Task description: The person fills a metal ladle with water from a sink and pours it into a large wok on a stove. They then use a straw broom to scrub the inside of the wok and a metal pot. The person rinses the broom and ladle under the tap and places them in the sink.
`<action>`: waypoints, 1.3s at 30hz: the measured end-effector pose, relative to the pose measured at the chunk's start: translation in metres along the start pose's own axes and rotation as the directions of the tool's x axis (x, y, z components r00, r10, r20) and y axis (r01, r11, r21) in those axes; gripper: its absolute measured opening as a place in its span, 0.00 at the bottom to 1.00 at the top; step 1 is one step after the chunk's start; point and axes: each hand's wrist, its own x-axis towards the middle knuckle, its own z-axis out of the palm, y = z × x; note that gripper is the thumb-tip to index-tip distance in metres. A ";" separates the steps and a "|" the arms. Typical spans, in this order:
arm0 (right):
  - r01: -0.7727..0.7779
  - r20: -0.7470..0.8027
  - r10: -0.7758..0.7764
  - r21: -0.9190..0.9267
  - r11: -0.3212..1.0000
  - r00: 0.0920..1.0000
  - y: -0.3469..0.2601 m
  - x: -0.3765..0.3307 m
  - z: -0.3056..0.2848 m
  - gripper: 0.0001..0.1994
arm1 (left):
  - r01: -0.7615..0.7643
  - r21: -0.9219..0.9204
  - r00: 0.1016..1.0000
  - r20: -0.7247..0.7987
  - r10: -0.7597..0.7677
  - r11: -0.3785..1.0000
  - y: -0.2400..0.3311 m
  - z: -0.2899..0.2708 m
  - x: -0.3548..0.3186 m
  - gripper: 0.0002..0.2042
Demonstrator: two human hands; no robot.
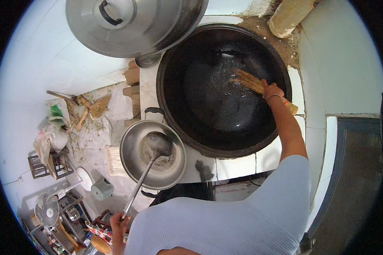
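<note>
My right hand (272,90) is closed around a straw brush (250,80), its bristles over the inside of a large black wok (191,106) built into the stove. Some water glistens on the wok's inner surface near the bristles. At the lower left, my left hand (119,223) grips the end of a long metal handle. That handle belongs to a ladle (158,143) whose dark bowl rests in a steel pan (125,153) with two black handles. A little cloudy liquid lies in the pan, which sits at the stove's left front edge.
A big metal lid (153,25) leans behind the wok. On the floor to the left are a small broom (100,105), a grey bucket (102,189) and a white fan (47,209). A dark wet patch (204,171) marks the white tiled ledge.
</note>
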 end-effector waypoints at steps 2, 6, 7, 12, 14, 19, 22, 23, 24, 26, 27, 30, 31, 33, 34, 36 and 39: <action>-0.086 -0.056 0.091 0.082 0.993 0.994 0.029 -0.012 -0.007 0.33 | 0.070 0.025 0.997 0.024 -0.071 0.997 -0.009 0.006 0.001 0.14; 0.554 -0.039 -0.552 0.085 0.828 0.833 0.060 -0.071 0.012 0.32 | 0.076 -0.090 0.997 0.022 -0.074 0.993 -0.003 0.003 0.006 0.12; 0.646 0.061 -0.655 0.119 0.754 0.753 0.061 -0.088 0.023 0.32 | 0.082 -0.144 0.996 0.051 -0.075 0.986 -0.008 0.004 0.006 0.12; 0.740 0.543 -0.706 0.211 0.639 0.455 -0.061 -0.151 0.051 0.32 | -0.035 -0.098 0.990 0.131 0.048 0.995 -0.004 0.011 0.022 0.13; 0.570 0.548 -0.708 0.436 0.697 0.446 -0.102 -0.160 0.040 0.30 | 0.099 -0.270 0.986 0.153 -0.058 0.958 0.027 0.006 0.030 0.14; 0.450 0.154 -0.680 0.641 0.621 0.717 -0.091 -0.100 0.005 0.25 | 0.359 -0.636 0.919 0.367 -0.142 0.683 0.027 0.029 0.068 0.19; 0.248 -0.086 -0.235 0.193 0.949 0.968 -0.025 -0.042 -0.007 0.26 | 0.507 -0.700 0.844 0.521 -0.125 0.504 0.033 0.030 0.102 0.23; 0.159 -0.088 -0.148 0.128 0.979 0.985 -0.007 -0.036 -0.009 0.26 | 0.548 -0.717 0.822 0.556 -0.120 0.431 0.036 0.034 0.112 0.24; 0.087 -0.076 -0.083 0.058 0.994 0.994 0.009 -0.039 -0.008 0.27 | 0.586 -0.729 0.800 0.590 -0.109 0.353 0.040 0.038 0.120 0.25; 0.261 0.071 -0.256 -0.091 0.961 0.964 0.021 -0.060 0.007 0.28 | 0.641 -0.682 0.739 0.672 -0.044 0.352 0.039 0.048 0.137 0.26; 0.408 0.187 -0.381 -0.140 0.902 0.905 0.019 -0.076 0.021 0.28 | 0.677 -0.627 0.680 0.734 0.000 0.386 0.029 0.057 0.149 0.25; 0.807 0.546 -0.694 0.054 0.588 0.470 -0.036 -0.128 0.057 0.29 | 0.723 -0.584 0.580 0.804 0.135 0.370 0.042 0.058 0.157 0.26; 0.824 0.561 -0.751 0.198 0.531 0.349 -0.070 -0.150 0.046 0.30 | 0.731 -0.578 0.568 0.810 0.145 0.363 0.041 0.062 0.157 0.26; 0.622 0.408 -0.801 0.505 0.598 0.439 -0.115 -0.165 0.033 0.28 | 0.731 -0.545 0.546 0.828 0.127 0.410 0.044 0.065 0.161 0.27; 0.468 0.358 -0.845 0.714 0.521 0.397 -0.132 -0.155 0.044 0.22 | 0.720 -0.531 0.543 0.832 0.113 0.448 0.044 0.066 0.164 0.27; 0.078 0.240 -0.863 0.949 0.304 0.444 -0.160 -0.154 0.018 0.14 | 0.704 -0.511 0.552 0.831 0.073 0.493 0.046 0.070 0.168 0.27; 0.102 0.133 -0.742 0.959 0.263 0.657 -0.179 -0.125 0.050 0.23 | 0.589 -0.509 0.699 0.710 -0.080 0.627 0.068 0.064 0.163 0.28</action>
